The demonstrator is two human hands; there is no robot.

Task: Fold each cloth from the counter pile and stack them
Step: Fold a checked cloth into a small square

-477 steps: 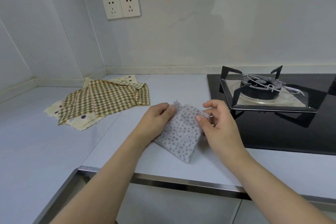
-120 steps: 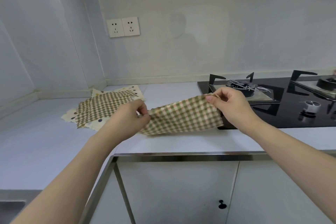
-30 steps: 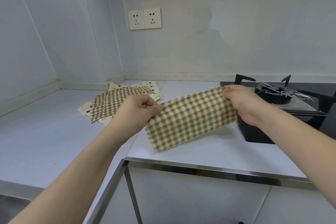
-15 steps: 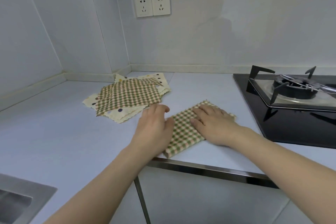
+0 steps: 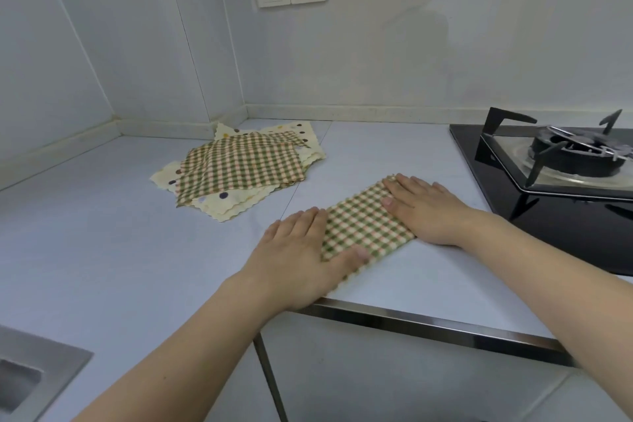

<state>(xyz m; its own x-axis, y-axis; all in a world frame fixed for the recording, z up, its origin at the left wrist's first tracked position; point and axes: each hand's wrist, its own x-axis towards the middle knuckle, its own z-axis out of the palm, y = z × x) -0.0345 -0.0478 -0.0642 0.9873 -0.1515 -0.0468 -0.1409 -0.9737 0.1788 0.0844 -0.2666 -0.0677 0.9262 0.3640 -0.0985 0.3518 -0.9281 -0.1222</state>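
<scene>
The left hand (image 5: 301, 250) lies flat with straight fingers on the near end of the green and cream checked cloth (image 5: 364, 224). Its thumb presses the cloth's near edge. The right hand (image 5: 421, 209) lies flat too, fingers straight, on the far end of the same cloth. Neither hand holds anything; both just press down. The cloth is a long folded strip, lying slanted on the pale grey surface (image 5: 102, 233), near the front edge.

I think this cloth is thin, soft and very light. It bends with no push and can slide on the smooth top, so pressing keeps the fold in place. It will not break. The best spots to pinch look like the two corners of one short end, to bring that end over to the other.

Further back, near the corner of the walls, sits the loose pile of checked and cream spotted cloths (image 5: 239, 171). They lie flat and a bit messy, one on top of another.

At the bottom left is the corner of a steel sink (image 5: 41, 370); I cannot see what is in it. On the right is a black gas stove (image 5: 565, 168) with no pot on it.
</scene>
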